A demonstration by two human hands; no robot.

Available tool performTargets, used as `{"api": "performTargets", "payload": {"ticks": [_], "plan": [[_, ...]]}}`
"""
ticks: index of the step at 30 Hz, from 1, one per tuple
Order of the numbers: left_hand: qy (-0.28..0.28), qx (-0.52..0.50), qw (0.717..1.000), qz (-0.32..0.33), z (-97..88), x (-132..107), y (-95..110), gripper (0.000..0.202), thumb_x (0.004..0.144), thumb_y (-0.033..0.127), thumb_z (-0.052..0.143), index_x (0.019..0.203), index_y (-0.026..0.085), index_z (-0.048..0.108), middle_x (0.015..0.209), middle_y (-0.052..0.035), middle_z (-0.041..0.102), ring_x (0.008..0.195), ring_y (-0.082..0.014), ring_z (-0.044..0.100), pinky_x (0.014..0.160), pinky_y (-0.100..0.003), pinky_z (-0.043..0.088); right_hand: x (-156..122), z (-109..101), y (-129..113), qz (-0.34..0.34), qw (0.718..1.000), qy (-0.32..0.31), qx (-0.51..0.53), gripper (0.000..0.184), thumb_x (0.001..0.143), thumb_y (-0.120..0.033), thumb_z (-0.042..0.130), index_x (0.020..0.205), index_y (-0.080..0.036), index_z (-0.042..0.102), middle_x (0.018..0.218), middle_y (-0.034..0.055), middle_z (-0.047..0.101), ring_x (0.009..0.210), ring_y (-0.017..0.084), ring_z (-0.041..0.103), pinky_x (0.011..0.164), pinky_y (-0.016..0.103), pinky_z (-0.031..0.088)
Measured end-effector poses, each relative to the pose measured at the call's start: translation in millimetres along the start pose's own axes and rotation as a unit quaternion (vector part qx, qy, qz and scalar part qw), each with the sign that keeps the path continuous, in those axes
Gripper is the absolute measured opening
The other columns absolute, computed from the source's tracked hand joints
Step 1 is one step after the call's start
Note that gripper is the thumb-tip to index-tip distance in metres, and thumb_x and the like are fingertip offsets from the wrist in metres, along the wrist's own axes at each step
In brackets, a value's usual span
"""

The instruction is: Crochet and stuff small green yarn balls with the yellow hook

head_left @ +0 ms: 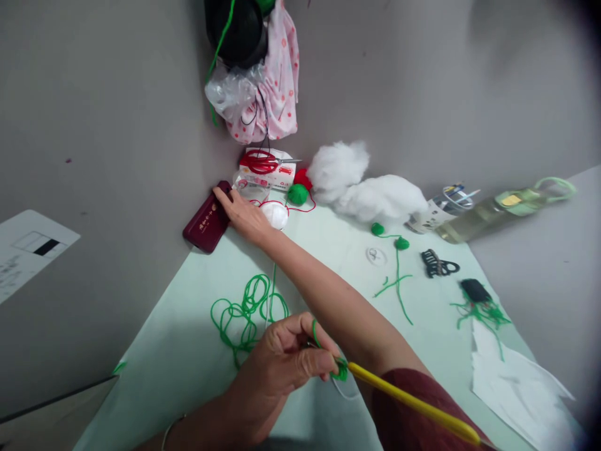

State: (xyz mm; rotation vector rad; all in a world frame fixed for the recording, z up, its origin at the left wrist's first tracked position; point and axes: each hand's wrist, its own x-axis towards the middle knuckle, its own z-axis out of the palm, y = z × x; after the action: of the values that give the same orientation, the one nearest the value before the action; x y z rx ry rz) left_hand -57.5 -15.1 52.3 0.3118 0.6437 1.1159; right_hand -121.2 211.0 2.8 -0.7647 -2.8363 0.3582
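Note:
My left hand (286, 366) is closed near the table's front edge, pinching a small green crochet piece (339, 371) together with a yellow crochet hook (413, 404) that sticks out to the right. Green yarn (246, 307) runs from it into loose loops on the mint-green table (178, 357). My right arm, in a dark red sleeve, reaches across to the far left corner. There my right hand (241, 213) has its fingers stretched out, fingertips on a dark red case (206, 225) leaning at the wall. A white round piece (275, 214) lies just beside that hand.
Red scissors (260, 161) lie on a small box in the corner, with a green ball (297, 194) and white stuffing (366, 185) to the right. A bottle (498, 210), a black hair clip (436, 263), yarn scraps and white paper (516, 382) lie on the right. A pink bag (279, 81) hangs above.

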Motion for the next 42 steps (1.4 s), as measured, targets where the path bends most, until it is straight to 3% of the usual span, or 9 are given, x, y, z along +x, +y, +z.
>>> {"api": "performTargets", "payload": {"ticks": [8,17,24,29,31,33,35,38,42], "plan": [[0.003,0.007,1.0,-0.007,1.2,2,-2,0.033,0.065,0.042,0.097,0.071,0.018,0.074,0.065,0.0019,0.062,0.062,-0.0095,0.049,0.066,-0.024,0.037,0,-3,8,-0.032,0.999,0.007,-0.013,0.071,0.094,0.001,0.047,0.16,-0.022,0.031,0.134,0.0155,0.053,0.119,0.029,0.063,0.099,0.046,0.056],[0.014,0.019,1.0,-0.005,2.1,3,-4,0.034,0.064,0.042,0.097,0.071,0.018,0.074,0.067,0.0018,0.062,0.062,-0.0092,0.049,0.065,-0.023,0.037,4,5,13,-0.029,0.999,0.014,0.008,0.073,0.094,0.001,0.044,0.161,-0.021,0.024,0.139,0.0152,0.051,0.118,0.026,0.064,0.101,0.045,0.056],[0.018,0.037,0.999,0.013,0.1,3,-3,0.024,0.073,0.035,0.092,0.075,0.018,0.074,0.069,0.0035,0.064,0.048,-0.0035,0.032,0.06,-0.024,0.035,-9,-4,2,-0.008,0.997,0.022,0.071,0.07,0.095,0.0,0.043,0.161,-0.019,0.029,0.144,0.0169,0.051,0.123,0.029,0.062,0.102,0.046,0.054],[0.026,0.007,0.998,0.049,-7.0,4,2,0.023,0.078,0.035,0.089,0.078,0.018,0.073,0.055,0.0106,0.047,0.043,-0.0015,0.021,0.073,-0.027,0.045,-82,-32,-4,0.023,0.982,0.073,0.173,0.049,0.099,-0.012,0.056,0.147,-0.01,0.05,0.131,0.0149,0.064,0.103,0.018,0.067,0.097,0.035,0.056],[0.032,0.003,0.998,0.058,-8.6,4,2,0.022,0.079,0.034,0.088,0.079,0.018,0.073,0.05,0.0123,0.04,0.043,-0.0025,0.02,0.074,-0.028,0.046,-133,-49,-5,0.072,0.941,0.105,0.315,0.027,0.098,-0.017,0.06,0.124,-0.013,0.067,0.102,0.0062,0.072,0.089,0.015,0.068,0.09,0.032,0.057],[0.042,0.012,0.997,0.064,-9.0,5,1,0.018,0.081,0.032,0.086,0.08,0.019,0.073,0.047,0.0127,0.037,0.044,-0.0039,0.02,0.074,-0.027,0.046,-191,-68,-9,0.113,0.889,0.124,0.426,0.019,0.098,-0.023,0.062,0.113,-0.017,0.072,0.09,0.0021,0.072,0.081,0.014,0.069,0.082,0.031,0.058],[0.052,0.031,0.996,0.061,-7.5,5,-2,0.015,0.083,0.029,0.084,0.082,0.018,0.073,0.049,0.011,0.044,0.045,-0.0046,0.023,0.073,-0.026,0.045,-248,-84,-19,0.134,0.863,0.15,0.464,0.018,0.095,-0.025,0.069,0.112,-0.023,0.074,0.093,0.0015,0.072,0.083,0.014,0.068,0.081,0.031,0.058],[0.049,0.064,0.996,0.047,-1.6,5,-11,0.014,0.083,0.028,0.083,0.08,0.018,0.073,0.059,0.0072,0.055,0.049,-0.0058,0.032,0.073,-0.024,0.044,-311,-93,-42,0.159,0.858,0.129,0.472,0.044,0.091,-0.026,0.077,0.133,-0.033,0.067,0.11,0.0046,0.071,0.097,0.019,0.069,0.086,0.035,0.059],[0.015,0.11,0.993,0.04,9.1,4,-24,0.01,0.083,0.026,0.083,0.08,0.02,0.075,0.07,0.0024,0.064,0.066,-0.0108,0.053,0.072,-0.024,0.044,-339,-78,-71,0.153,0.853,0.265,0.422,0.026,0.1,-0.026,0.065,0.123,-0.034,0.074,0.1,0.0043,0.073,0.093,0.02,0.067,0.086,0.04,0.057]]}}
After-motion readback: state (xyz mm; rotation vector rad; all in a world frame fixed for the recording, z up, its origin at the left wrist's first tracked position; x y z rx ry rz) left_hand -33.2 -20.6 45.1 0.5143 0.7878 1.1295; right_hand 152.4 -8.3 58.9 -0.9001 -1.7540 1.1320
